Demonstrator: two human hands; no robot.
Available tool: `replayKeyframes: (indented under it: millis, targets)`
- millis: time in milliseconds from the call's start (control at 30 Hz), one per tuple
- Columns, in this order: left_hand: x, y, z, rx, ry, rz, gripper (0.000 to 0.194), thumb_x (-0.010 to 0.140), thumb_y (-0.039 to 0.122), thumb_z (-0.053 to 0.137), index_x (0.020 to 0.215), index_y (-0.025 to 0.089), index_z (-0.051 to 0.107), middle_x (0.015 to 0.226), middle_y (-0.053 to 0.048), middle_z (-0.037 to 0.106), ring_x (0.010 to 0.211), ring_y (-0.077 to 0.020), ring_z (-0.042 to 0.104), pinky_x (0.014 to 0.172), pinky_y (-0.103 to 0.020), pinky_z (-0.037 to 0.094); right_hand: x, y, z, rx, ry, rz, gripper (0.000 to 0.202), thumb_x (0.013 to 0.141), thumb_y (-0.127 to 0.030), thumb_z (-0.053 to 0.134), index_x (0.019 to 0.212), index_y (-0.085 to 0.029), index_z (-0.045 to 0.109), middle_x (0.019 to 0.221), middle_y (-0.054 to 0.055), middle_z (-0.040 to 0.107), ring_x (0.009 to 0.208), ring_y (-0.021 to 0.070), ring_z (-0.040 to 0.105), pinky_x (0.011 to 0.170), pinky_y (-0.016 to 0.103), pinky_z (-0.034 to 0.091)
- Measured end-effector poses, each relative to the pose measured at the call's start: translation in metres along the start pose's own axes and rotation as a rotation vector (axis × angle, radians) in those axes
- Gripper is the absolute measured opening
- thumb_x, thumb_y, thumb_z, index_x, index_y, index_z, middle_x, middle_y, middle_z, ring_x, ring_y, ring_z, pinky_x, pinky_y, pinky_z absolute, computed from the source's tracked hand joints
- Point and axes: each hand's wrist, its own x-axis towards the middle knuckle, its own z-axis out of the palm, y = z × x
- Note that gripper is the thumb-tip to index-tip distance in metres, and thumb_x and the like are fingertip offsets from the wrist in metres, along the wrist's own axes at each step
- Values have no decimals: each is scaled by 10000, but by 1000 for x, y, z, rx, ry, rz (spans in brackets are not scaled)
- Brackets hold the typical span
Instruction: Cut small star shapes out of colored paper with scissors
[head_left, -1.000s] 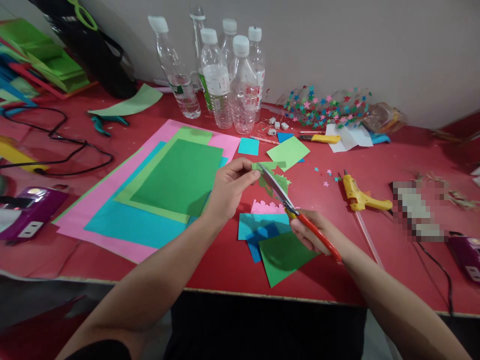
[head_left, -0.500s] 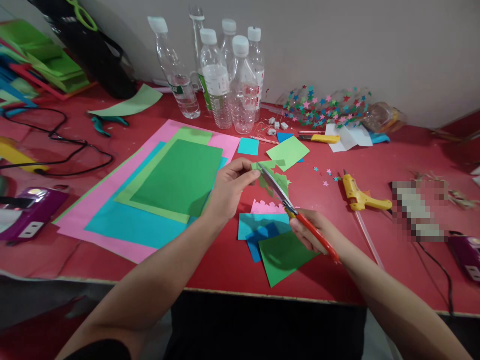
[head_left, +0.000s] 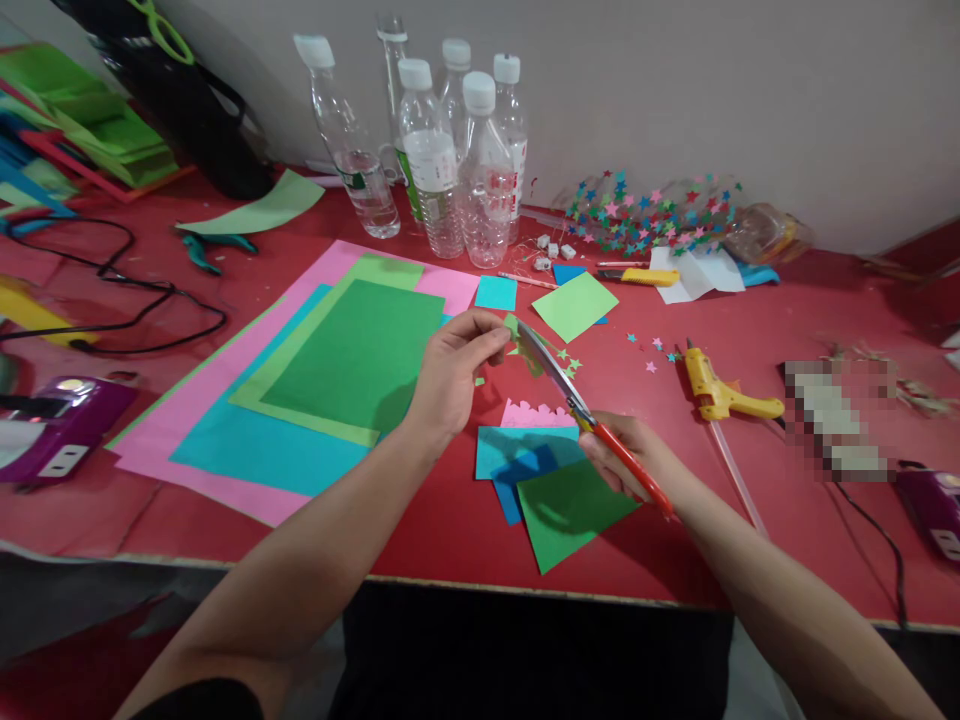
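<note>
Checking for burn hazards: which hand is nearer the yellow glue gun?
Right. The right hand is left of the yellow glue gun and slightly nearer the person; the left hand is much farther left.

Left of the glue gun (head_left: 721, 392), bare table (head_left: 646, 398) gives passage until the scissors (head_left: 581, 410); upright bottles (head_left: 487, 195) block farther back-left.

Extending the bare left forearm (head_left: 322, 540) and bare right forearm (head_left: 795, 600) forward, converging; pinching between thumb (head_left: 487, 346) and bent forefinger (head_left: 486, 320) of the left hand (head_left: 452, 375); gripping with curled fingers (head_left: 609, 470) of the right hand (head_left: 643, 445).
</note>
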Motion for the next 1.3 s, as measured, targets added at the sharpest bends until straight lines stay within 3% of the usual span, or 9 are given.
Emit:
replayKeyframes:
  millis: [233, 467, 933, 1300]
  targets:
    - [-1, -2, 2, -41, -48, -65, 69, 686, 210, 720, 691, 185, 655, 629, 34, 573, 580, -60, 477, 585, -197, 387, 3, 6, 2, 22, 17, -33, 404, 820, -556, 523, 644, -217, 390, 416, -76, 405, 365, 81, 377, 390, 208, 273]
    - [0, 1, 2, -103, 11, -59, 54, 693, 192, 684, 675, 195, 633, 586, 39, 556, 564, -69, 488, 564, -203, 384, 1, 2, 0, 4, 14, -17, 411, 815, -566, 527, 649, -218, 384, 434, -80, 397, 366, 76, 360, 390, 211, 271]
    - [5, 2, -4, 16, 18, 52, 46, 682, 192, 674, 666, 197, 631, 611, 34, 545, 553, -73, 469, 554, -225, 380, 1, 8, -8, -44, -105, -102, 482, 827, -652, 501, 664, -219, 366, 462, -71, 376, 400, 74, 337, 397, 216, 258]
    - [3, 2, -5, 117, -62, 93, 57, 688, 164, 662, 644, 199, 648, 614, 21, 548, 565, -88, 459, 548, -244, 368, 1, 6, -7, -31, -82, -85, 507, 817, -674, 503, 650, -214, 372, 452, -73, 391, 389, 67, 354, 386, 206, 271]
